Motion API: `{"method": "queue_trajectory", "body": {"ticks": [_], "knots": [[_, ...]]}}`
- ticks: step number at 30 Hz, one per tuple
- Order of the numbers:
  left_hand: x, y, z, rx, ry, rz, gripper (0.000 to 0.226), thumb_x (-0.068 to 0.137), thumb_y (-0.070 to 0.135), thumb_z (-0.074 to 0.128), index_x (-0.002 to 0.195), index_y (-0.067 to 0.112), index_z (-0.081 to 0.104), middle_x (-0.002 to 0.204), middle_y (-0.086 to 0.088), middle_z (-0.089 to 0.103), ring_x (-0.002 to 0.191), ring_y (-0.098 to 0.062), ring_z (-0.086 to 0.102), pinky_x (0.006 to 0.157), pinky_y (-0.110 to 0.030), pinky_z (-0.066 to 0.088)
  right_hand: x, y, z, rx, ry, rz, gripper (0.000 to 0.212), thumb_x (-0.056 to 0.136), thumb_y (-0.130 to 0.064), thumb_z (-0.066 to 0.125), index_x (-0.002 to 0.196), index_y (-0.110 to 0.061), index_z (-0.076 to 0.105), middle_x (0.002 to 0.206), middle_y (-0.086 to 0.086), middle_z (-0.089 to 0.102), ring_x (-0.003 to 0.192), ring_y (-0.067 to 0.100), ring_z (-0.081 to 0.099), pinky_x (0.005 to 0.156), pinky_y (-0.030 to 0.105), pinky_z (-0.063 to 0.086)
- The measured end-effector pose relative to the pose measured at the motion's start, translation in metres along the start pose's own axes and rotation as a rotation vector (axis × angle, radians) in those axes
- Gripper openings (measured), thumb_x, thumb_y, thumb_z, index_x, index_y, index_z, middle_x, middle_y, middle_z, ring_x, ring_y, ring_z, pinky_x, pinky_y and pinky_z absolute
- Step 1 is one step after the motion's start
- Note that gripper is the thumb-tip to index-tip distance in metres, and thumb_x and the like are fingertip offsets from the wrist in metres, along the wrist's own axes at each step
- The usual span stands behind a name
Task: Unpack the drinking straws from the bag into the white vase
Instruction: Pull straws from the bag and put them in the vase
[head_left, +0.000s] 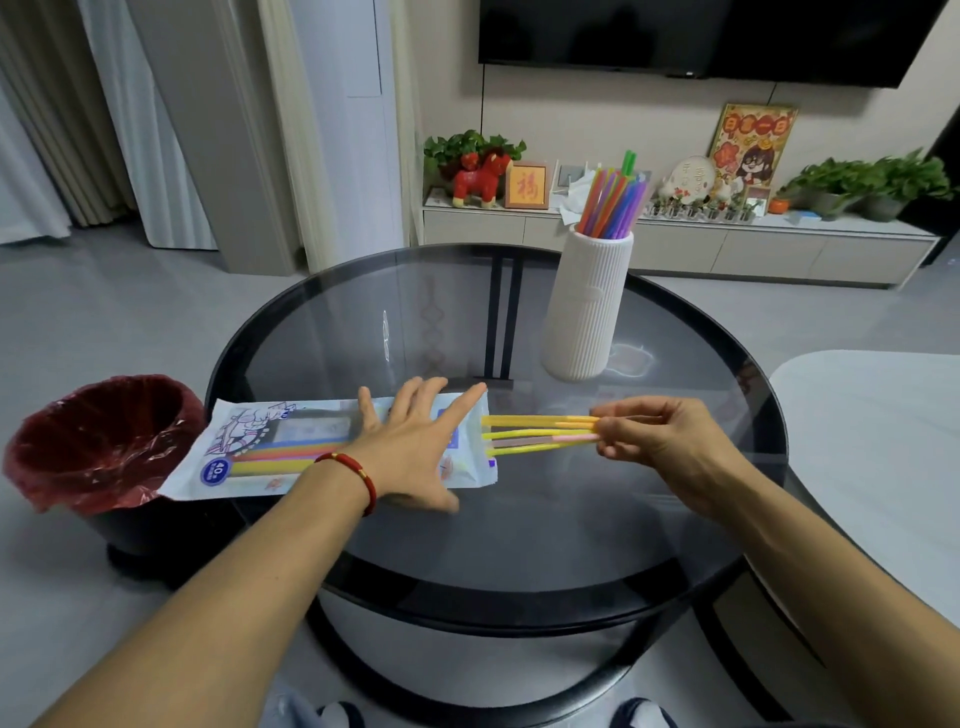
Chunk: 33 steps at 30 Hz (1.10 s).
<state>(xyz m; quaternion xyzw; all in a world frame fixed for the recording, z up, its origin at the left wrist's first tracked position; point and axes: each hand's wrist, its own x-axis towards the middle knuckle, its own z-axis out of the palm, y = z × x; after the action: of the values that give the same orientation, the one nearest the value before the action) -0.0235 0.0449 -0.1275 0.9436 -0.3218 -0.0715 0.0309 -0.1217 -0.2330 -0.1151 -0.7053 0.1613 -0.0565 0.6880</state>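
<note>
Glass table (519, 535) nearest; on it the left hand (415, 447) lies spread flat on the straw bag (291, 447), while the right hand (660, 434) pinches yellow and pink straws (540, 434) half out of its mouth — beyond, the white vase (587, 306) stands upright holding straws.

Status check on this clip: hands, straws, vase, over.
Left hand flat, pinning bag. Right hand pinching yellow and pink straws, partway out of the bag mouth. White vase upright, already holding straws. Path to vase clear.
</note>
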Motion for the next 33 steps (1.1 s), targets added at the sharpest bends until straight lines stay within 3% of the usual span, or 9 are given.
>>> {"method": "queue_trajectory", "body": {"ticks": [3, 7, 11, 15, 18, 22, 25, 30, 33], "knots": [[0.006, 0.017, 0.002, -0.159, 0.116, 0.056, 0.094, 0.072, 0.089, 0.033, 0.152, 0.043, 0.017, 0.162, 0.006, 0.009, 0.151, -0.018, -0.001, 0.112, -0.074, -0.006, -0.001, -0.002, 0.000, -0.042, -0.015, -0.073, 0.010, 0.088, 0.003, 0.076, 0.096, 0.001, 0.081, 0.091, 0.022, 0.080, 0.071, 0.024, 0.077, 0.070, 0.028, 0.065], [0.016, 0.032, 0.008, -0.085, 0.220, 0.074, 0.058, 0.089, 0.070, 0.038, 0.132, 0.032, 0.046, 0.149, 0.004, 0.031, 0.143, -0.017, 0.019, 0.113, -0.072, -0.001, -0.003, -0.009, -0.001, 0.004, -0.042, -0.149, 0.014, 0.088, -0.001, 0.075, 0.101, 0.003, 0.080, 0.087, 0.020, 0.079, 0.070, 0.023, 0.075, 0.069, 0.024, 0.063], [0.018, 0.037, 0.014, -0.007, 0.253, 0.074, 0.025, 0.098, 0.036, 0.037, 0.117, 0.021, 0.045, 0.139, -0.002, 0.038, 0.135, -0.022, 0.029, 0.112, -0.074, 0.009, -0.004, -0.014, -0.006, 0.239, -0.069, -0.110, 0.023, 0.081, -0.010, 0.078, 0.099, 0.005, 0.079, 0.086, 0.019, 0.075, 0.067, 0.021, 0.072, 0.064, 0.020, 0.061], [0.018, 0.040, 0.011, 0.012, 0.284, 0.060, 0.023, 0.102, 0.034, 0.031, 0.115, 0.020, 0.044, 0.132, -0.001, 0.041, 0.129, -0.023, 0.034, 0.111, -0.073, 0.015, -0.004, -0.011, -0.007, 0.488, -0.125, 0.010, 0.073, 0.066, -0.048, 0.086, 0.121, -0.003, 0.071, 0.097, 0.020, 0.074, 0.077, 0.024, 0.078, 0.068, 0.025, 0.064], [0.018, 0.039, 0.010, 0.041, 0.296, 0.013, 0.024, 0.102, 0.033, 0.030, 0.114, 0.019, 0.044, 0.128, -0.002, 0.042, 0.125, -0.024, 0.036, 0.110, -0.072, 0.018, -0.002, -0.001, -0.007, 0.559, -0.183, 0.070, 0.112, 0.035, -0.061, 0.099, 0.126, -0.006, 0.066, 0.118, 0.028, 0.072, 0.100, 0.034, 0.078, 0.075, 0.034, 0.065], [0.017, 0.037, 0.012, 0.085, 0.277, -0.038, 0.023, 0.102, 0.032, 0.029, 0.113, 0.018, 0.044, 0.123, -0.003, 0.044, 0.122, -0.026, 0.038, 0.108, -0.073, 0.020, 0.001, 0.001, -0.011, 0.745, -0.120, 0.066, 0.124, 0.044, -0.058, 0.096, 0.146, -0.009, 0.045, 0.129, 0.031, 0.069, 0.112, 0.039, 0.074, 0.079, 0.038, 0.065], [0.016, 0.040, 0.011, 0.064, 0.271, -0.054, 0.021, 0.102, 0.032, 0.030, 0.110, 0.018, 0.044, 0.121, -0.003, 0.045, 0.121, -0.026, 0.038, 0.108, -0.073, 0.019, 0.005, 0.008, -0.008, 0.540, -0.086, 0.083, 0.132, 0.041, -0.068, 0.095, 0.147, -0.005, 0.046, 0.125, 0.026, 0.066, 0.097, 0.033, 0.079, 0.075, 0.037, 0.066], [0.012, 0.066, 0.006, 0.023, 0.280, 0.009, 0.025, 0.100, 0.028, 0.036, 0.121, 0.017, 0.045, 0.125, -0.005, 0.043, 0.127, -0.026, 0.036, 0.111, -0.072, 0.014, -0.005, 0.019, 0.054, 0.241, -0.301, 0.047, 0.066, 0.086, -0.052, 0.071, 0.128, -0.002, 0.062, 0.096, 0.013, 0.065, 0.069, 0.019, 0.066, 0.065, 0.033, 0.058], [0.012, 0.076, 0.009, -0.023, 0.262, 0.025, 0.032, 0.099, 0.029, 0.038, 0.126, 0.016, 0.047, 0.126, -0.005, 0.041, 0.129, -0.025, 0.036, 0.114, -0.070, 0.012, 0.001, 0.025, 0.082, 0.077, -0.135, -0.118, 0.035, 0.102, -0.036, 0.063, 0.097, -0.003, 0.072, 0.069, 0.009, 0.058, 0.058, 0.017, 0.051, 0.053, 0.028, 0.044]]}}
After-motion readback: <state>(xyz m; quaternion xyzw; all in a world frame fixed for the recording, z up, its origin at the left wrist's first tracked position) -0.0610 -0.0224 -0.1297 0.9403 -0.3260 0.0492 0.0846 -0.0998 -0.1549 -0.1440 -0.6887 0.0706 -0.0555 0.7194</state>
